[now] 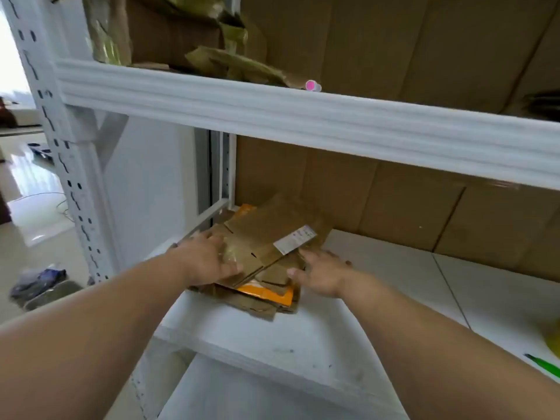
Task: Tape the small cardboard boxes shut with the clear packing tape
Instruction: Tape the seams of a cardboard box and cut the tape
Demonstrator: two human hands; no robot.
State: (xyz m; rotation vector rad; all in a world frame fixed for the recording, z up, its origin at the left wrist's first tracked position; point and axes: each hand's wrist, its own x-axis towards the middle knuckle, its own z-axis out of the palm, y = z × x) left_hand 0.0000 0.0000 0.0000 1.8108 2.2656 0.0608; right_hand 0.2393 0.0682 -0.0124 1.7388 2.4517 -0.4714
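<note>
Both hands, left (209,262) and right (321,275), flank the flattened cardboard boxes (266,237).

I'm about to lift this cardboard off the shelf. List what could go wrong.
1. The stack is loose and uneven, with an orange piece sticking out low down. Lower sheets may slide out if only the top ones are lifted.
2. The left hand lies flat on top and the right hand sits at the edge. Neither clearly grips yet.
3. The beam hangs close above, so lifted cardboard could catch.
</note>
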